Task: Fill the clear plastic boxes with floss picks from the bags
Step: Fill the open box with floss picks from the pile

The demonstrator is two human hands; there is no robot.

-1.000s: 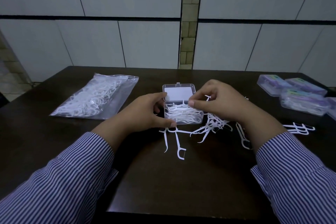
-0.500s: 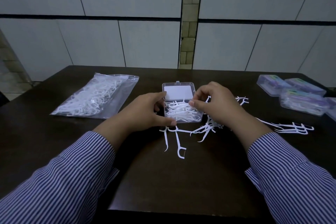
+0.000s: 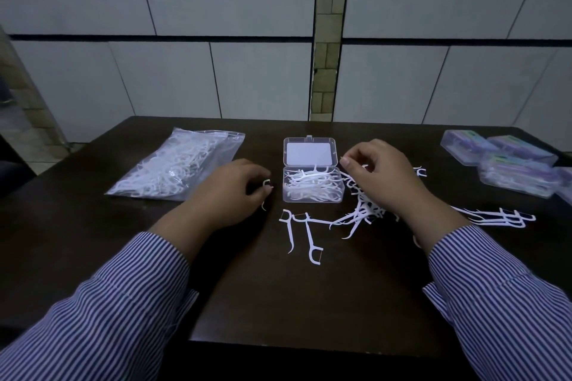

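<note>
Left hand [image 3: 229, 192] pinches a single white plastic floss pick [image 3: 266, 184] just left of the open clear plastic box [image 3: 312, 184]. Right hand [image 3: 382, 178] hovers curled over the loose pile [image 3: 362, 210]; can't tell if it's holding any. I'd lay picks parallel so they pack flat.

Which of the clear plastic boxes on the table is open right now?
The clear plastic box at centre, between the hands: lid flipped back, white picks inside. The purple-tinted boxes at far right are all shut.
</note>
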